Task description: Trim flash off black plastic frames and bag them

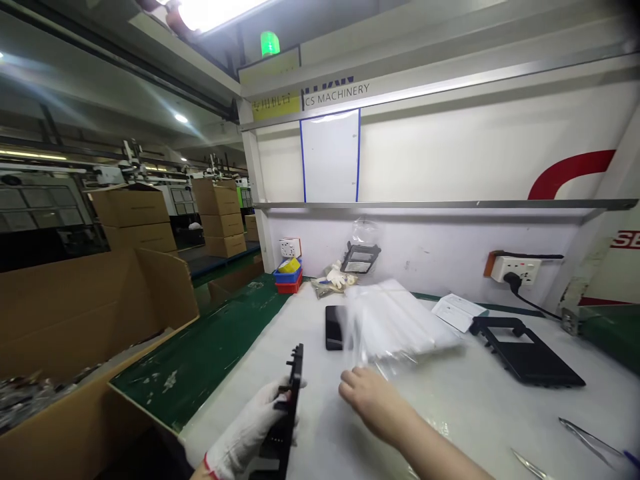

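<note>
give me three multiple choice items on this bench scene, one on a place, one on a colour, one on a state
1. Where does the black frame lie?
A. on the white table, right of the stack of clear bags
B. in the cardboard box
C. on the shelf rail

2. What colour is the lamp at the top?
A. red
B. green
C. blue

3. What is the left hand doing?
A. resting flat on the table
B. gripping a black part held on edge
C. holding tweezers

Answers:
1. A, the frame lies flat on the table, right of the bags.
2. B, it glows green above the yellow sign.
3. B, the gloved fingers wrap the part, while the bare right hand reaches toward the bags with nothing in it.
</note>
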`<state>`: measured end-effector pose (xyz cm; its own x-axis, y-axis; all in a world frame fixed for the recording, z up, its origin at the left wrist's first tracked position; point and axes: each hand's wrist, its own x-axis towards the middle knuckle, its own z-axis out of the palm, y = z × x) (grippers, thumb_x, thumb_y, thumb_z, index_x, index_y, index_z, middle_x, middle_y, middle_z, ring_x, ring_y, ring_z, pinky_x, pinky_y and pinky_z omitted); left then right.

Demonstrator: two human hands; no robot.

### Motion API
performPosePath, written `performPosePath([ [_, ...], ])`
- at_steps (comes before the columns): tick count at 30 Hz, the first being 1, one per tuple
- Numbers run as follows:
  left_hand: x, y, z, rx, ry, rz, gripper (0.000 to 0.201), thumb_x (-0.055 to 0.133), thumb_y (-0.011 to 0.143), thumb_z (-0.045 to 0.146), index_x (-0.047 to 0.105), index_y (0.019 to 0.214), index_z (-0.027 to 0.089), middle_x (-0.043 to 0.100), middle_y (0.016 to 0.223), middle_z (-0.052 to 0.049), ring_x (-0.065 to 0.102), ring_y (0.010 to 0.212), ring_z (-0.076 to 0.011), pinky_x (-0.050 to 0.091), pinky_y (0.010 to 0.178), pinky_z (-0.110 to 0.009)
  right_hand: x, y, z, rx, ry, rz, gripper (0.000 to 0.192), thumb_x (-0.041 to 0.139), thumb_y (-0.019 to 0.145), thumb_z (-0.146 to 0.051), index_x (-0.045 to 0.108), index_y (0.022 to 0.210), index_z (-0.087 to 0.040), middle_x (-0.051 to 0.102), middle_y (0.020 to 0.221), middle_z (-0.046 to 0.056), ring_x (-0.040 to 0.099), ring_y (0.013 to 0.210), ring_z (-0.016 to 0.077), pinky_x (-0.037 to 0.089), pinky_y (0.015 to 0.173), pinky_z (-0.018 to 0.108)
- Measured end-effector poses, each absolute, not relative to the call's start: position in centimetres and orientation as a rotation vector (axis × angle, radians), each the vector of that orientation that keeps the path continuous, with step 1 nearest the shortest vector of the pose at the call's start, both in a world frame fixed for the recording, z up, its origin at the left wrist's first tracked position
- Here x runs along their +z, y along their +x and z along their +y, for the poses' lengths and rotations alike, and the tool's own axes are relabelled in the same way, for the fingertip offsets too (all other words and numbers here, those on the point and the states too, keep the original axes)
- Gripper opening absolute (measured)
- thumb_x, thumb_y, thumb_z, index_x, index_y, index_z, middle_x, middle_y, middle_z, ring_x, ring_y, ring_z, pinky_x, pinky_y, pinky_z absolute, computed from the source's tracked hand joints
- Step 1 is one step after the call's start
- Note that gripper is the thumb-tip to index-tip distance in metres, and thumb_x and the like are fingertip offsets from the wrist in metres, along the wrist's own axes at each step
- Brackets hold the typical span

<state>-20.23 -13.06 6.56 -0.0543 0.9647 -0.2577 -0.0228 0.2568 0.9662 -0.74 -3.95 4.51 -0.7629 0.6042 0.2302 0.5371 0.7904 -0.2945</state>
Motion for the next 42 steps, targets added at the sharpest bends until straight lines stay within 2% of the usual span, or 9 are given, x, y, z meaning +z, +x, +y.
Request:
performPosePath([
  [6, 5.4, -19.8, -15.5, 1.247, 0.739, 1.021, 0.051, 0.071, 0.054, 0.036, 0.057, 0.098, 0.015, 0.055, 0.062, 0.000, 0.056, 0.056, -0.0176, 0.046, 0.059, -0.035, 1.9, 1.9, -9.0, 0.024, -0.992, -2.636, 0.056, 0.034, 0.069, 0.008, 0.049, 0.115, -0.021, 0.049, 0.127, 0.012, 0.058, 0.090, 0.0202, 0.043, 0.072, 0.028],
  [9, 4.1, -19.9, -16.2, 1.232, 0.709, 0.970, 0.042, 0.069, 0.064, 0.033, 0.057, 0.100, 0.016, 0.056, 0.066, 0.000, 0.056, 0.058, -0.0155, 0.047, 0.063, -0.036, 0.8, 5.6, -9.7, -0.172, -1.387, -2.463, 0.066, 0.034, 0.068, 0.006, 0.040, 0.130, -0.018, 0.050, 0.124, 0.015, 0.058, 0.094, 0.0233, 0.048, 0.066, 0.029],
  [12, 3.2, -19.3, -16.3, 1.208, 0.677, 1.003, 0.038, 0.066, 0.070, 0.027, 0.054, 0.105, 0.018, 0.055, 0.069, 0.001, 0.055, 0.057, -0.0126, 0.049, 0.066, -0.036, 0.7, 7.6, -9.9, -0.228, -1.616, -2.493, 0.047, 0.041, 0.073, -0.001, 0.056, 0.116, -0.012, 0.060, 0.107, 0.017, 0.058, 0.089, 0.0288, 0.048, 0.064, 0.037],
  [16, 2.9, -17.4, -15.6, 1.295, 0.566, 1.002, 0.034, 0.063, 0.074, 0.026, 0.051, 0.105, 0.019, 0.056, 0.071, 0.000, 0.056, 0.057, -0.0130, 0.050, 0.062, -0.034, 1.5, 6.3, -10.9, -0.195, -1.467, -2.646, 0.048, 0.050, 0.075, -0.013, 0.052, 0.122, -0.013, 0.047, 0.130, 0.017, 0.043, 0.115, 0.0352, 0.035, 0.091, 0.048],
  [21, 3.0, -15.6, -15.8, 1.549, 0.318, 1.049, 0.027, 0.053, 0.079, 0.013, 0.049, 0.105, 0.017, 0.055, 0.068, 0.000, 0.055, 0.053, -0.0122, 0.049, 0.054, -0.028, 2.5, 4.2, -10.9, -0.094, -1.534, -2.704, 0.036, 0.039, 0.068, 0.007, 0.067, 0.080, -0.012, 0.063, 0.091, 0.015, 0.057, 0.087, 0.0271, 0.039, 0.069, 0.035],
  [25, 3.2, -15.3, -16.3, 1.545, 0.295, 1.075, 0.037, 0.056, 0.075, 0.006, 0.049, 0.109, 0.018, 0.054, 0.070, 0.001, 0.055, 0.055, -0.0101, 0.050, 0.058, -0.027, 3.3, 4.0, -10.3, -0.001, -1.551, -2.679, 0.043, 0.039, 0.063, 0.012, 0.064, 0.085, -0.015, 0.063, 0.086, 0.010, 0.059, 0.076, 0.0216, 0.030, 0.054, 0.028],
  [32, 3.1, -14.7, -15.8, 1.403, 0.503, 0.693, 0.029, 0.074, 0.063, 0.029, 0.056, 0.085, 0.020, 0.051, 0.064, 0.005, 0.052, 0.057, -0.0091, 0.049, 0.074, -0.035, 3.3, 5.0, -10.6, 0.242, -1.560, -2.574, 0.018, 0.042, 0.084, -0.016, 0.059, 0.078, -0.014, 0.063, 0.082, 0.011, 0.059, 0.071, 0.0217, 0.026, 0.054, 0.029],
  [36, 3.0, -13.8, -15.6, 1.234, 0.563, 0.625, 0.036, 0.082, 0.053, 0.029, 0.056, 0.077, 0.020, 0.062, 0.075, 0.000, 0.062, 0.080, -0.0195, 0.044, 0.086, -0.041, 3.6, 6.8, -12.0, 0.440, -1.529, -2.450, 0.024, 0.041, 0.084, -0.036, 0.050, 0.069, -0.019, 0.059, 0.074, 0.006, 0.053, 0.068, 0.0200, 0.027, 0.057, 0.029],
  [42, 3.2, -12.2, -15.6, 1.001, 0.840, 0.575, 0.041, 0.074, 0.061, 0.038, 0.056, 0.092, 0.019, 0.060, 0.115, -0.014, 0.055, 0.109, -0.0317, 0.036, 0.097, -0.046, 3.1, 7.6, -12.5, 0.759, -1.627, -2.087, 0.024, 0.036, 0.080, -0.028, 0.030, 0.058, -0.022, 0.048, 0.060, 0.000, 0.046, 0.060, 0.0145, 0.027, 0.053, 0.026],
])
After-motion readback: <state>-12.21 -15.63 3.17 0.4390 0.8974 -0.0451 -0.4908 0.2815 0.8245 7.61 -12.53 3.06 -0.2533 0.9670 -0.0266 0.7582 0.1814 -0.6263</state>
